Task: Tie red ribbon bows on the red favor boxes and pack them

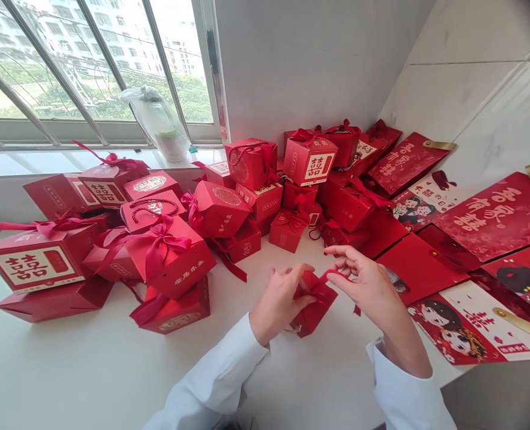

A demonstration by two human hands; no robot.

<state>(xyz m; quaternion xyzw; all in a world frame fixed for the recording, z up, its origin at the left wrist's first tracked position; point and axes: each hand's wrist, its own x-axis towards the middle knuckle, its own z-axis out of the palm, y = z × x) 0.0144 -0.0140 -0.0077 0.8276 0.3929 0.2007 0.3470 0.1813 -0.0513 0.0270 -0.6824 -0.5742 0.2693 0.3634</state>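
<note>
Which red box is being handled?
The box at the front, between the two hands: it's the only one touched, with the left hand at its top and the right hand pinching its ribbon.

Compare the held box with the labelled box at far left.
The held box is between the left hand and right hand; no hand touches the labelled box. The labelled box sits on a lower box; the held box doesn't. The labelled box shows a big cream label; the held box shows mostly plain red. Both are red.
</note>
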